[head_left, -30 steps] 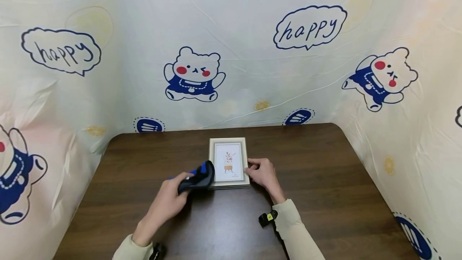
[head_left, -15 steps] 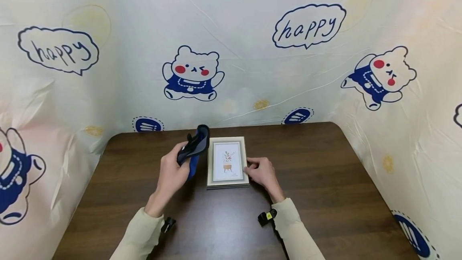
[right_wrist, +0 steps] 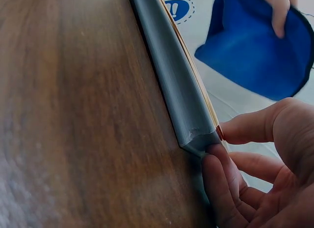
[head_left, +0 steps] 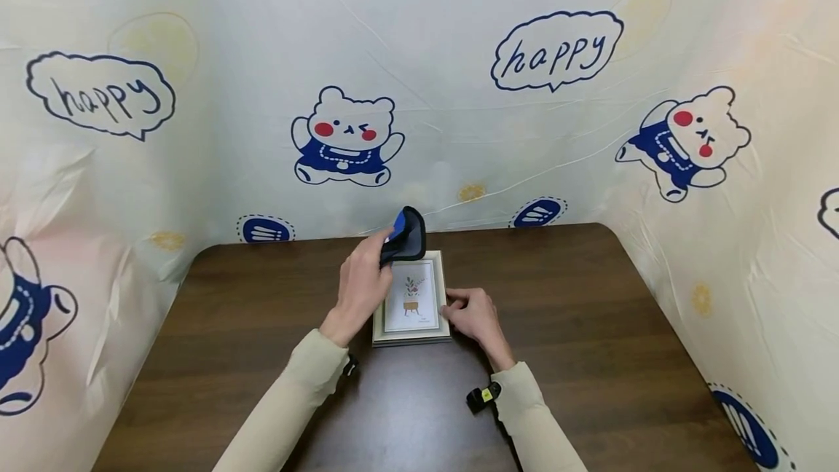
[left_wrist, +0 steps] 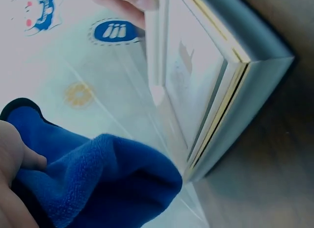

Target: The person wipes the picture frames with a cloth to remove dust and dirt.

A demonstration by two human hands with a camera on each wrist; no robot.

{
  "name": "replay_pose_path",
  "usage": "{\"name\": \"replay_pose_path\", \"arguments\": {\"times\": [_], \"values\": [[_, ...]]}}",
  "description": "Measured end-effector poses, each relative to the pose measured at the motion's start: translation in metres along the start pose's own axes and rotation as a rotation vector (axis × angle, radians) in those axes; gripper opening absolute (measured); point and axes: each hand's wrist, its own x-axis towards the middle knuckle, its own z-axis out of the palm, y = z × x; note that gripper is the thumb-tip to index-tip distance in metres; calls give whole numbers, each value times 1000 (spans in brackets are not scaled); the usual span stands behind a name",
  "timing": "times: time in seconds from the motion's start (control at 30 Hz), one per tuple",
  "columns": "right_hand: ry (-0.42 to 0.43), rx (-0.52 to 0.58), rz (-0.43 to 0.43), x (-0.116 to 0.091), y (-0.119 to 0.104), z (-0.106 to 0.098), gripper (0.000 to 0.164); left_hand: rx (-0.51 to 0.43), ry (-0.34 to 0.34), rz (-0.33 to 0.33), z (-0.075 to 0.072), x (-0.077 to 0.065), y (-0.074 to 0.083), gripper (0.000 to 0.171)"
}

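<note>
A cream picture frame (head_left: 413, 317) with a potted-plant print lies on the table. My left hand (head_left: 363, 277) pinches a folded cleaning cloth (head_left: 410, 236), blue on one side and dark grey on the other. It is held over the frame's top end, hiding the upper left corner. In the left wrist view the fuzzy blue side of the cloth (left_wrist: 105, 174) hangs beside the frame's edge (left_wrist: 211, 115). My right hand (head_left: 473, 316) holds the frame's right edge. The right wrist view shows thumb and fingers (right_wrist: 245, 129) pinching the frame's grey side near a corner (right_wrist: 179, 81).
The brown wooden table (head_left: 564, 355) extends around the frame on all sides. Behind it hangs a pale curtain (head_left: 452, 130) printed with bears and "happy" bubbles. A black wrist strap (head_left: 483, 398) with a cable sits by the right sleeve.
My left hand has swung the cloth from the frame's lower left side up and right, over its top end. The right hand keeps its hold on the right edge.
</note>
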Motion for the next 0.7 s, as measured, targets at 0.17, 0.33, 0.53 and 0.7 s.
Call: {"name": "replay_pose_path", "arguments": {"times": [0.17,0.33,0.53,0.7], "values": [[3,10,19,0,-2,1,38,133,-58,137,25,12,2,61],[3,5,22,0,-1,2,38,273,-317,212,48,10,4,61],[20,-29,17,1,0,2,40,447,-660,194,66,-4,10,54],[27,-32,19,2,1,2,39,511,-664,181,68,-8,13,51]]}}
